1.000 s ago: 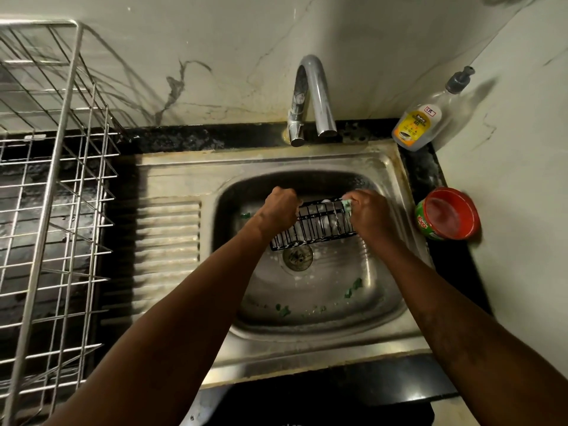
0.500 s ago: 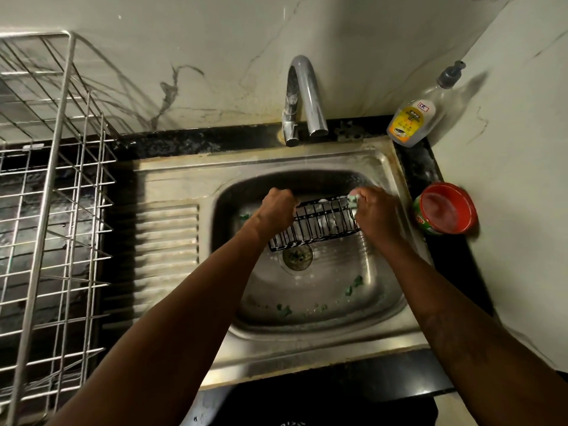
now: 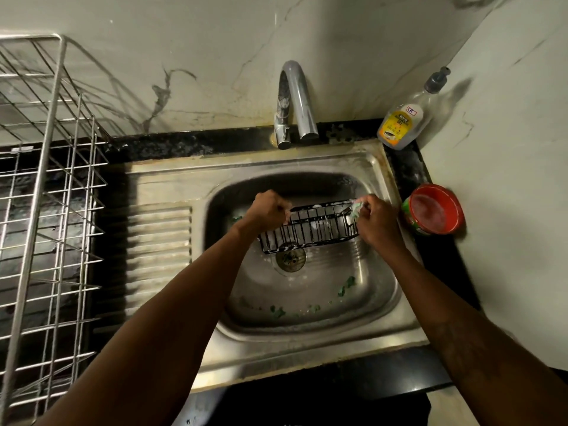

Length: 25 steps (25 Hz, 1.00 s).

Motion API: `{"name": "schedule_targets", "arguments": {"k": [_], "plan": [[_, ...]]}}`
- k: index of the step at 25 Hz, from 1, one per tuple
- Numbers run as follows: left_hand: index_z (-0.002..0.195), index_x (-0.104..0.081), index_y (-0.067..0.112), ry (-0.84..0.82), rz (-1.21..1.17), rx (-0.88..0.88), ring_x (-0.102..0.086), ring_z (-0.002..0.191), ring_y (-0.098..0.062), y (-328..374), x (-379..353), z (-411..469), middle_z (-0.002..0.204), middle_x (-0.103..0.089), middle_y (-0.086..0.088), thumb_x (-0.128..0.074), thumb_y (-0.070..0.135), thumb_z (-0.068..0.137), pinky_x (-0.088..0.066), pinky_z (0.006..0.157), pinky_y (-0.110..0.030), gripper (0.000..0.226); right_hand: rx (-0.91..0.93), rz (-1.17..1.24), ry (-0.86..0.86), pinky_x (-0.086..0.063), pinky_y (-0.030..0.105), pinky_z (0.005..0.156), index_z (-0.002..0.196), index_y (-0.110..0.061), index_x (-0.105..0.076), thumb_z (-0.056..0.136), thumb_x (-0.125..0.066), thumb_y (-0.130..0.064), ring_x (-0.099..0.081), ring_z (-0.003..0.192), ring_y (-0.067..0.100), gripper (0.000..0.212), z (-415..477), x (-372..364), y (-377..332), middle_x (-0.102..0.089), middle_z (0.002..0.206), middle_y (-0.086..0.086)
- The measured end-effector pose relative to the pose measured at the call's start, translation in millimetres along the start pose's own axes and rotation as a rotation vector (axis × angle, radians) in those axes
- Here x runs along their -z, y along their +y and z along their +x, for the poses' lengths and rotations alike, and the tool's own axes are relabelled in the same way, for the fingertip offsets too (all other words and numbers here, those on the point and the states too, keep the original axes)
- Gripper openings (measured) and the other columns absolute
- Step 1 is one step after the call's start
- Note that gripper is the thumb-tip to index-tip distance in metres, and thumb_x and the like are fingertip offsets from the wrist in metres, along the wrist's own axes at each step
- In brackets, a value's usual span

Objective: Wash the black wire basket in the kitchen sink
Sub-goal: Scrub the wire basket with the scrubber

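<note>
Nearest: steel kitchen sink [image 3: 276, 358], front rim towards the person. Green scraps [image 3: 345, 287] scattered on the basin floor, then one drain [image 3: 290, 257].

Just over the drain: black wire basket [image 3: 310, 229], held low in the basin and tilted, soapy foam on its wires. I can't tell if its lower edge touches the basin floor.

Left hand [image 3: 270, 208]: fingers curled tight round the basket's left end wires. Right hand [image 3: 378, 223]: pinches a green-and-white scrub pad [image 3: 356, 209] against the top right corner of the basket.

Handling, my read: light and stiff, won't flex much under scrubbing. Thin wires plus soap means slippery, and it could twist in the grip. Best hold is an end frame or the top rim wire, fingers hooked through the gaps, which is roughly what the left hand does now.

Further back: one red tub [image 3: 435, 214] on the dark tabletop [image 3: 439, 272] right of the sink, one tap [image 3: 295, 99], one dish gel pump bottle [image 3: 399, 124] in the corner, one wire dish rack [image 3: 46, 210] far left.

Count: one basket, one pad, two hands.
</note>
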<state>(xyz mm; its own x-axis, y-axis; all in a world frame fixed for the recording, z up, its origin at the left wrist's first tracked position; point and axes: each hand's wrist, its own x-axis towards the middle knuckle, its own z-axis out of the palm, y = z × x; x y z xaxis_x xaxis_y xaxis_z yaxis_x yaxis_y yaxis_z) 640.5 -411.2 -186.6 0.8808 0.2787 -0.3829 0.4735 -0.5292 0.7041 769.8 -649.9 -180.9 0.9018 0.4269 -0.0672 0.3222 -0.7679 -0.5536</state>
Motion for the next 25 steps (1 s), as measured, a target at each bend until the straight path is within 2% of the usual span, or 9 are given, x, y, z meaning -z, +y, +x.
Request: {"name": "schedule_targets", "arguments": {"k": [2,4,7,9,12,16,18,21,25], "plan": [[0.079,-0.070,0.019,0.005,-0.054,0.028,-0.067,0.088,-0.011,-2.6,2.1,0.2,0.087,-0.070,0.000,-0.062,0.009,0.095,-0.057,0.089,-0.032,0.021,-0.047,0.047,0.063,-0.056,0.036,0.078,0.110,-0.009,-0.068,0.089,-0.056,0.001,-0.068,0.094,0.030,0.026,12.3,5.7,-19.3,-0.072,0.105,0.016],[0.084,-0.071,0.015,0.024,-0.082,0.029,-0.066,0.082,-0.011,1.8,1.7,-3.2,0.085,-0.070,-0.002,-0.062,0.015,0.097,-0.056,0.081,-0.031,0.016,-0.003,0.079,0.104,-0.060,0.038,0.076,0.106,-0.011,-0.071,0.087,-0.058,0.002,-0.071,0.089,0.026,0.026,18.1,15.9,-34.5,-0.075,0.102,0.012],[0.098,-0.068,0.011,0.029,-0.089,-0.058,-0.058,0.075,-0.006,26.0,-2.6,-6.3,0.082,-0.064,0.002,-0.053,0.018,0.103,-0.046,0.072,-0.027,0.017,0.101,0.086,0.099,-0.062,0.044,0.070,0.098,-0.018,-0.073,0.083,-0.061,-0.001,-0.073,0.078,0.020,0.025,17.9,29.9,-54.6,-0.077,0.094,0.004],[0.103,-0.067,0.015,0.029,-0.205,-0.133,-0.062,0.079,-0.010,51.5,-4.0,-9.5,0.088,-0.067,-0.003,-0.051,0.015,0.102,-0.051,0.070,-0.026,0.016,0.144,0.070,0.079,-0.061,0.045,0.070,0.096,-0.018,-0.074,0.081,-0.064,-0.002,-0.073,0.078,0.023,0.025,12.7,32.8,-70.7,-0.077,0.092,0.003],[0.095,-0.068,0.019,0.065,-0.454,-0.186,-0.065,0.087,-0.025,71.4,-0.9,-11.0,0.093,-0.071,-0.007,-0.054,0.010,0.100,-0.056,0.079,-0.038,0.017,0.241,0.034,0.066,-0.059,0.042,0.072,0.095,-0.019,-0.076,0.077,-0.069,-0.008,-0.072,0.081,0.026,0.023,-1.2,36.8,-97.5,-0.077,0.090,0.002],[0.090,-0.067,-0.002,0.056,-0.821,-0.224,-0.058,0.082,-0.020,54.3,0.5,-22.1,0.087,-0.067,-0.010,-0.054,0.002,0.097,-0.048,0.079,-0.029,0.016,0.188,0.263,-0.062,-0.063,0.037,0.069,0.093,-0.019,-0.077,0.082,-0.068,-0.004,-0.075,0.077,0.018,0.021,-9.2,40.0,-116.0,-0.078,0.089,0.002],[0.078,-0.067,0.005,0.069,-0.959,-0.235,-0.056,0.075,-0.017,44.0,0.0,-27.1,0.079,-0.062,-0.011,-0.058,0.006,0.091,-0.044,0.078,-0.032,0.016,0.134,0.367,-0.102,-0.064,0.042,0.063,0.087,-0.023,-0.076,0.085,-0.064,-0.004,-0.075,0.066,0.019,0.023,-9.2,38.8,-121.2,-0.076,0.083,0.005],[0.067,-0.069,0.017,0.105,-1.057,-0.230,-0.053,0.069,-0.018,35.4,-0.8,-27.7,0.072,-0.059,-0.010,-0.061,0.008,0.084,-0.041,0.076,-0.037,0.021,0.113,0.418,-0.124,-0.064,0.044,0.063,0.087,-0.018,-0.076,0.091,-0.062,0.001,-0.076,0.067,0.017,0.024,-7.2,36.9,-124.3,-0.075,0.081,0.008],[0.066,-0.069,0.013,0.103,-1.010,-0.249,-0.053,0.069,-0.018,28.8,4.0,-27.3,0.071,-0.060,-0.012,-0.060,0.008,0.085,-0.039,0.074,-0.036,0.021,0.278,0.251,-0.191,-0.064,0.039,0.075,0.108,-0.025,-0.078,0.086,-0.076,-0.014,-0.075,0.076,0.007,0.025,-7.5,26.3,-124.7,-0.078,0.093,-0.002]]}}
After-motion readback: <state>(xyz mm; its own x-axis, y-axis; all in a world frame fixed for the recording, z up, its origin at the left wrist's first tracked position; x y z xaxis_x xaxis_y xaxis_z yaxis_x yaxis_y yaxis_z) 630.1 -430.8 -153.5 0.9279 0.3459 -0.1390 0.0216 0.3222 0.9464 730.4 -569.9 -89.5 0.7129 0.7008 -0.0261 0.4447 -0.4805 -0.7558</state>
